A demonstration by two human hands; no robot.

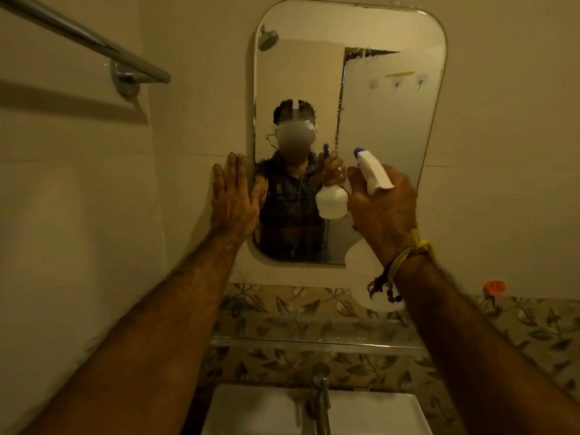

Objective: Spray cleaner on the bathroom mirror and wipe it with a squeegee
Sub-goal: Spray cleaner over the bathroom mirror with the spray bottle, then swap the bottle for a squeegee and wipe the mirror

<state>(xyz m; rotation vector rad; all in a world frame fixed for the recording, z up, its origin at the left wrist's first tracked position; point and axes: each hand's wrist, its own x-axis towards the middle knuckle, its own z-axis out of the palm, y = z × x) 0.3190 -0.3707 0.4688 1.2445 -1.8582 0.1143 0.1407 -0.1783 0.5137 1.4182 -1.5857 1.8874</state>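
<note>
We see one mirror point(376, 120) with rounded corners on the far wall, its left edge just beside a tiled side wall that carries one towel bar point(94, 39) up at the left. Bare wall lies open to the right of the mirror, and below it run a leaf-patterned tile band, one narrow ledge point(314, 343) and, nearest us, one sink point(251, 412) with one tap point(320, 400).

Our left hand point(233, 199) is raised flat, fingers spread and pointing up, palm against the wall at the mirror's left edge, holding nothing. Our right hand point(383, 208) is wrapped tight around one white spray bottle point(373, 171), nozzle aimed at the lower middle of the glass, close to it. Threads point(411, 255) circle the right wrist. We see no squeegee.
</note>
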